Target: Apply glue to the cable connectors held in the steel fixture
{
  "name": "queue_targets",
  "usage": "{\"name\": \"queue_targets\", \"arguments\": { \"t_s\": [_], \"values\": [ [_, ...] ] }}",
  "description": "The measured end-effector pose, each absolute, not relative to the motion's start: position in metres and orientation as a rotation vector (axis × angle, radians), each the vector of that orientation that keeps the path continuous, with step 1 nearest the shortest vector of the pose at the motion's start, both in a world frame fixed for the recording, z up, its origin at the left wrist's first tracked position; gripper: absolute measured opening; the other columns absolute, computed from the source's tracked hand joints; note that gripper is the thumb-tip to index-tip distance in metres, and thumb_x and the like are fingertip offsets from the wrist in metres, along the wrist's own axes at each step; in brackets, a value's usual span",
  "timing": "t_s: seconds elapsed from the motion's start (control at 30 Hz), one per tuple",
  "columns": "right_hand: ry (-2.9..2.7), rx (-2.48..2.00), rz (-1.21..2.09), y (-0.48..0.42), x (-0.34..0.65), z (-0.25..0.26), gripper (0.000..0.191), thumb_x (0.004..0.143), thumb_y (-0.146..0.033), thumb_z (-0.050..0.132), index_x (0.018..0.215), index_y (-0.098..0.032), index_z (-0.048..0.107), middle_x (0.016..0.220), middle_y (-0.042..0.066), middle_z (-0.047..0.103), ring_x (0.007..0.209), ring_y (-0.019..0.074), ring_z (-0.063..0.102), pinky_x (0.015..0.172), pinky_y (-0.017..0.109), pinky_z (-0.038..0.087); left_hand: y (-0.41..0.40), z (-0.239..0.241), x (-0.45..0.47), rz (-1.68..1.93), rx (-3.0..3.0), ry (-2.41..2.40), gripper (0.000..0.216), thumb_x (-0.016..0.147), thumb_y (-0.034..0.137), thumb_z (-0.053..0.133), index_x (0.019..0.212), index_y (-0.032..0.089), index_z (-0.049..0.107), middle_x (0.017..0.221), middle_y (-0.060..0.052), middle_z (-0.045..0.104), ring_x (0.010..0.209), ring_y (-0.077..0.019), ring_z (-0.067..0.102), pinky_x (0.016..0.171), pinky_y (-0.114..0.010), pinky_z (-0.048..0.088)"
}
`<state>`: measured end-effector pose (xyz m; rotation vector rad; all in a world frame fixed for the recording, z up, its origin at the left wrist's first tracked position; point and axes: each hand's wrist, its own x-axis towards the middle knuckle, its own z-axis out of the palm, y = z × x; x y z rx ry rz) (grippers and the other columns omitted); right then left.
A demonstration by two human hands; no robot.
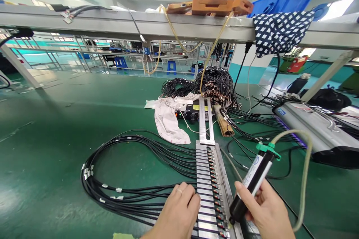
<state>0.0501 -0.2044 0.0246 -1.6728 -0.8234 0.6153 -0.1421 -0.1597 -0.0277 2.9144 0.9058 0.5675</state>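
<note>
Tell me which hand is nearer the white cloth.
Left. The left hand rests on the fixture in line with the white cloth; the right hand, holding the syringe, sits farther right.

The left hand (179,213) covers part of the metal fixture (202,173); the syringe (252,185) label is too small to read

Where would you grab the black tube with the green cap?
Grip the black tube mid-barrel, from its right, as the right hand does. Its tip points down at the metal jig and a hose leaves the green cap: keep both free.
</note>
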Motion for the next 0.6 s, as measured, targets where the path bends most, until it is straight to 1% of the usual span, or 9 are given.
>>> {"name": "queue_targets", "arguments": {
  "t_s": [0.17,0.43,0.6],
  "values": [
    [-0.796,-1.690,0.594,-0.205,0.052,0.013,0.046,0.070,-0.065,0.064,0.076,-0.022,0.049,0.051,-0.009,0.044,0.038,0.0099,0.040,0.036,0.022,0.034,-0.159,-0.027,-0.141,0.587,2.899,0.921,0.017,0.086,0.003,0.043,0.094,0.014,0.054,0.090,-0.009,0.055,0.080,-0.0239,0.049,0.075,-0.042,0.051],
    [-0.798,-1.663,0.607,-0.202,0.052,0.008,0.046,0.069,-0.065,0.066,0.075,-0.023,0.048,0.050,-0.009,0.043,0.038,0.0098,0.040,0.035,0.022,0.034,-0.160,-0.026,-0.141,0.618,2.893,0.923,0.018,0.086,0.002,0.043,0.094,0.014,0.053,0.090,-0.009,0.054,0.081,-0.0238,0.048,0.079,-0.043,0.050],
    [-0.826,-1.665,0.601,-0.202,0.052,0.005,0.047,0.070,-0.066,0.065,0.074,-0.023,0.046,0.050,-0.010,0.040,0.037,0.0102,0.040,0.035,0.022,0.034,-0.160,-0.025,-0.140,0.608,2.890,0.930,0.019,0.086,0.002,0.041,0.093,0.014,0.054,0.090,-0.010,0.054,0.080,-0.0240,0.048,0.076,-0.043,0.051]
  ]
}}
